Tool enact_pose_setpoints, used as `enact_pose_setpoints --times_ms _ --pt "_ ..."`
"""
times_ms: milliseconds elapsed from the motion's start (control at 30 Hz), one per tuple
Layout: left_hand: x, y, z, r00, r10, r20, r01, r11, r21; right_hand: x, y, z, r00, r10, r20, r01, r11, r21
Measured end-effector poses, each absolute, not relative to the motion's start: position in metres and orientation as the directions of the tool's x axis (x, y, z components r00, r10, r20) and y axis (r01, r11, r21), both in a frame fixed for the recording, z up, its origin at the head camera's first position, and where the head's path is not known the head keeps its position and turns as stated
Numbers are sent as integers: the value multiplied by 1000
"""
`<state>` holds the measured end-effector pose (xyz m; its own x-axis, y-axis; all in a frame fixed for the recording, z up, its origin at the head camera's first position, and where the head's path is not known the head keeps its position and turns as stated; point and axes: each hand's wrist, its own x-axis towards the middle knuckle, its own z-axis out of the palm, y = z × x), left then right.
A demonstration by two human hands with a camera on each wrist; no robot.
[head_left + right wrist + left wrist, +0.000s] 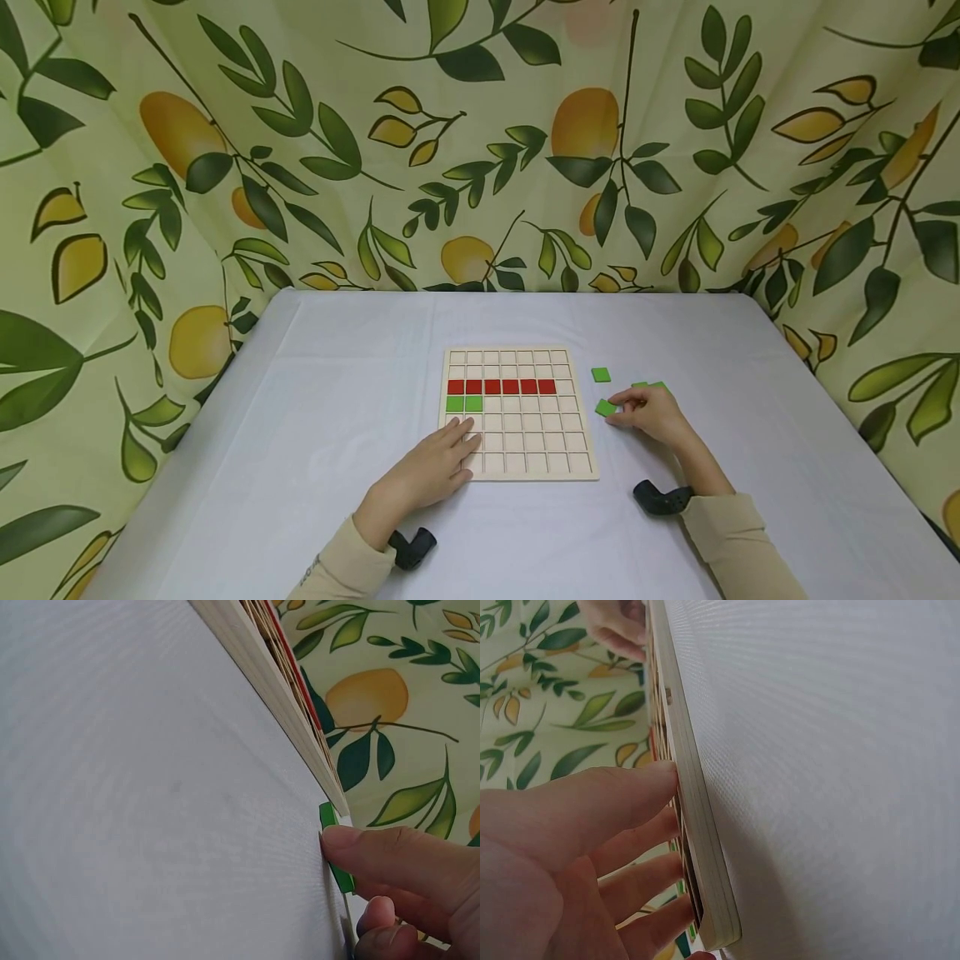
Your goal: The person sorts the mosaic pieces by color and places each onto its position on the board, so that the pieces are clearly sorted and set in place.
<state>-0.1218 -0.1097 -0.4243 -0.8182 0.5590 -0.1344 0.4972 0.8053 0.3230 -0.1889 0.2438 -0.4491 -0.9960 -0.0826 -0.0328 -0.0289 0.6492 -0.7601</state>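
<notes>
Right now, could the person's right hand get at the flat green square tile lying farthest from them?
Probably yes: the right hand is close to the farthest tile with nothing visible between, though it pinches another green tile, which may need setting down first.

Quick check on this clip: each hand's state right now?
Left hand: open, rests on the gridded board.
Right hand: closed, pinches a green tile.

Left of centre, a hand could pass over the table; below centre, the left hand obstructs part of the board.
</notes>
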Motion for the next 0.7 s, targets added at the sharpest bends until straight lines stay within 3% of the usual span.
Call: enact_pose_setpoints --times_ms 700 --pt "-123 -110 -425 -816 561 -138 502 807 312 -190 242 -449 -995 -91 -32 -33 639 -769"
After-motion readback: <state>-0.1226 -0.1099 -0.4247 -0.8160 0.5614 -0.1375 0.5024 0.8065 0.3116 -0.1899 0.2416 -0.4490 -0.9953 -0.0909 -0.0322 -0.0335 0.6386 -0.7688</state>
